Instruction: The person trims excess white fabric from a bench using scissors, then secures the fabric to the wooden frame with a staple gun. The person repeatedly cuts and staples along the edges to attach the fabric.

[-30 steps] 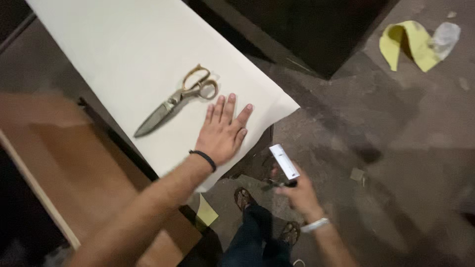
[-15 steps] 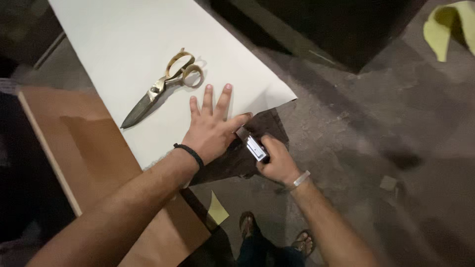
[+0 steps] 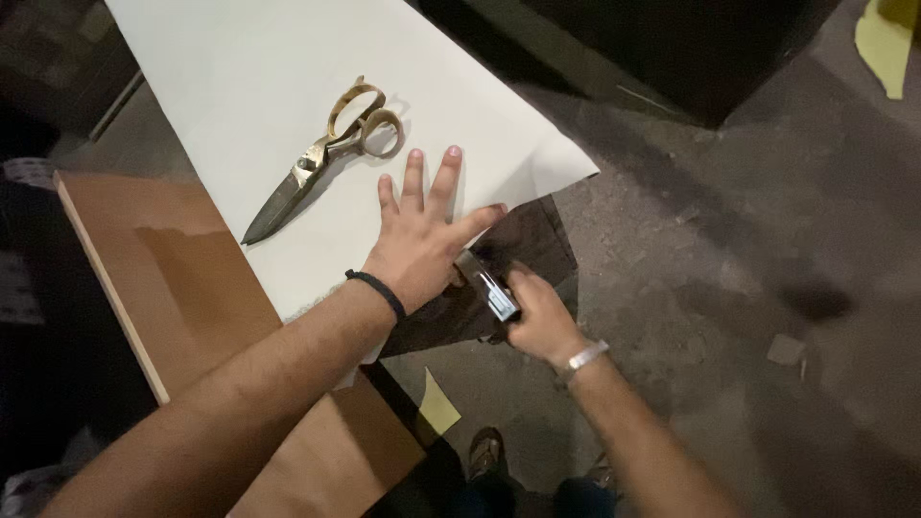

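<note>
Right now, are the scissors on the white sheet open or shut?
Shut: the scissors lie flat on the white sheet, blades together in one point, handle loops touching.

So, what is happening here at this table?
A person presses the left hand flat on a white sheet near its edge. The right hand holds a small tool, maybe a stapler or cutter, against that edge beside the left thumb. Large scissors lie shut on the sheet, untouched, above the left hand. A brown board lies under the sheet. Yellow scraps lie on the floor.
</note>
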`<act>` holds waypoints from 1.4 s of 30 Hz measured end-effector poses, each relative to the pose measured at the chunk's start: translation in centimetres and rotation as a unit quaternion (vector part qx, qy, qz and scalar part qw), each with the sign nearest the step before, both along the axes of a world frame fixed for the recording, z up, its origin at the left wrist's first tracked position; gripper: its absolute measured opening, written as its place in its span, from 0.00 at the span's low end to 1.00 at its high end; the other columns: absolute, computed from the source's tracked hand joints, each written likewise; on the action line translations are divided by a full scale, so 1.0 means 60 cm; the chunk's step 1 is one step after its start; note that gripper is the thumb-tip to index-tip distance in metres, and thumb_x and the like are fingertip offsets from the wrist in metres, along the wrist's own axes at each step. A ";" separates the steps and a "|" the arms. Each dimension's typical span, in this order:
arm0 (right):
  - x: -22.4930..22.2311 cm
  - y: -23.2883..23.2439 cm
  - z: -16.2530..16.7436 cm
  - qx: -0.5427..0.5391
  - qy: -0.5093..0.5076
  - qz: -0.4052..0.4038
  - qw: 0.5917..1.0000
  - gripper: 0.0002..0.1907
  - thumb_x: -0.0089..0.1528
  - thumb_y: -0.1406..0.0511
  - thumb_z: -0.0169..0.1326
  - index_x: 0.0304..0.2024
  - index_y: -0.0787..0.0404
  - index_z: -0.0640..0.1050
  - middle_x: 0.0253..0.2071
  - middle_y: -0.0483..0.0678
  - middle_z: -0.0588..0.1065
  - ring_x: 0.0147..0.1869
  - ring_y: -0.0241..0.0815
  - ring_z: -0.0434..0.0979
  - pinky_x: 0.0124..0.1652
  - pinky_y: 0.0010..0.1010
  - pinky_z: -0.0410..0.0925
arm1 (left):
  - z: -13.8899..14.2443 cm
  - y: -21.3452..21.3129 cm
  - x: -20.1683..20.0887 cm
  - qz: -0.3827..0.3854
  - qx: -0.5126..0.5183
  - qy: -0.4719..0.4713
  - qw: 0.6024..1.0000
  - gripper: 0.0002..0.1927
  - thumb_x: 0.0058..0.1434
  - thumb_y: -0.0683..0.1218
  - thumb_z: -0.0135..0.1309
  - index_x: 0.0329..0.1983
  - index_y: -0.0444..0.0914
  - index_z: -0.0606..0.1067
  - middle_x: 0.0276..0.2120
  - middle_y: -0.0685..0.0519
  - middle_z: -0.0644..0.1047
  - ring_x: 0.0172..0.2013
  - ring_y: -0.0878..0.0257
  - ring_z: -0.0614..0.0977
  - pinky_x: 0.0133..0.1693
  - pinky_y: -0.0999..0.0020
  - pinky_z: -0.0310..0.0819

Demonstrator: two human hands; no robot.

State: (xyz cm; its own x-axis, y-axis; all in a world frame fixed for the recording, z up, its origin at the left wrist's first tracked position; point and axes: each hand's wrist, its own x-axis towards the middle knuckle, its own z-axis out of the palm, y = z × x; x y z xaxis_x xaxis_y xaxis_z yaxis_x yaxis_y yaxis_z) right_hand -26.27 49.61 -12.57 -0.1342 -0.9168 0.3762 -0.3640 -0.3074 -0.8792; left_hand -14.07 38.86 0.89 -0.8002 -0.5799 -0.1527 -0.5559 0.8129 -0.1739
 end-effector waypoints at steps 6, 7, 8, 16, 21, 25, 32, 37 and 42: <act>0.031 -0.009 -0.011 -0.042 0.020 -0.063 0.997 0.13 0.43 0.68 0.58 0.26 0.61 0.67 0.24 0.53 0.67 0.27 0.55 0.67 0.29 0.41 0.63 | 0.033 0.000 0.000 0.047 0.102 -0.111 0.987 0.49 0.53 0.58 0.64 0.74 0.60 0.50 0.75 0.39 0.34 0.73 0.36 0.34 0.68 0.30 0.29; 0.034 0.004 -0.020 0.025 -0.018 -0.057 0.998 0.13 0.44 0.68 0.58 0.27 0.62 0.68 0.24 0.52 0.68 0.27 0.53 0.69 0.30 0.40 0.65 | 0.038 -0.006 0.011 0.033 0.113 -0.078 0.990 0.48 0.56 0.58 0.61 0.74 0.56 0.47 0.75 0.41 0.34 0.74 0.41 0.35 0.69 0.34 0.28; 0.037 0.018 -0.021 0.088 -0.056 -0.046 0.993 0.13 0.45 0.67 0.59 0.29 0.62 0.69 0.24 0.51 0.69 0.28 0.51 0.70 0.32 0.38 0.67 | 0.040 -0.012 0.024 0.023 0.122 -0.044 0.991 0.48 0.59 0.58 0.57 0.75 0.51 0.44 0.76 0.43 0.35 0.75 0.45 0.37 0.70 0.38 0.28; 0.078 0.095 -0.029 0.058 -0.014 -0.020 0.998 0.31 0.46 0.69 0.59 0.53 0.68 0.70 0.47 0.58 0.71 0.52 0.53 0.73 0.49 0.41 0.67 | -0.031 0.050 0.174 0.018 -0.035 0.009 0.999 0.37 0.70 0.55 0.45 0.78 0.48 0.45 0.73 0.30 0.45 0.72 0.31 0.47 0.65 0.27 0.40; 0.081 0.048 -0.041 0.085 0.005 -0.038 0.996 0.14 0.50 0.68 0.60 0.35 0.61 0.69 0.33 0.52 0.70 0.38 0.46 0.70 0.40 0.36 0.65 | -0.025 0.070 0.162 -0.010 -0.065 0.030 0.997 0.44 0.60 0.56 0.57 0.77 0.53 0.50 0.72 0.30 0.50 0.69 0.27 0.52 0.59 0.20 0.48; 0.087 0.049 -0.050 0.070 -0.063 -0.059 0.994 0.12 0.50 0.67 0.59 0.29 0.61 0.68 0.26 0.50 0.68 0.29 0.44 0.67 0.32 0.35 0.64 | -0.016 0.079 0.153 0.002 -0.056 0.019 0.998 0.50 0.55 0.56 0.62 0.77 0.54 0.49 0.72 0.31 0.48 0.69 0.28 0.51 0.59 0.20 0.48; 0.119 0.089 -0.055 0.006 0.007 -0.019 1.000 0.16 0.43 0.70 0.57 0.33 0.64 0.69 0.27 0.47 0.66 0.30 0.44 0.67 0.31 0.37 0.63 | -0.025 0.081 0.152 0.012 -0.036 0.008 0.999 0.59 0.49 0.59 0.68 0.76 0.55 0.43 0.72 0.31 0.45 0.70 0.28 0.49 0.59 0.20 0.46; 0.136 0.070 -0.065 0.053 -0.059 -0.030 0.996 0.13 0.43 0.73 0.56 0.27 0.63 0.66 0.24 0.51 0.66 0.28 0.50 0.65 0.32 0.39 0.64 | -0.022 0.083 0.152 0.009 -0.028 0.007 1.000 0.61 0.49 0.58 0.69 0.77 0.51 0.41 0.71 0.30 0.45 0.70 0.26 0.48 0.61 0.20 0.46; 0.148 0.111 -0.061 -0.005 -0.011 -0.014 1.000 0.12 0.45 0.71 0.54 0.32 0.62 0.70 0.27 0.48 0.69 0.30 0.48 0.70 0.31 0.38 0.63 | -0.018 0.093 0.145 0.012 -0.023 -0.034 0.999 0.66 0.46 0.58 0.71 0.78 0.49 0.39 0.72 0.28 0.43 0.70 0.25 0.45 0.61 0.20 0.44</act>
State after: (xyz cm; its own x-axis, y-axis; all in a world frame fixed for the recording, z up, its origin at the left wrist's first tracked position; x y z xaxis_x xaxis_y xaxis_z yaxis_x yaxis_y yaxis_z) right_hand -17.40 56.27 -16.21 -0.1683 -0.9084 0.3828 -0.3534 -0.3069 -0.8837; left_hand -5.37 44.45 -0.18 -0.7744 -0.6069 -0.1789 -0.5611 0.7894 -0.2492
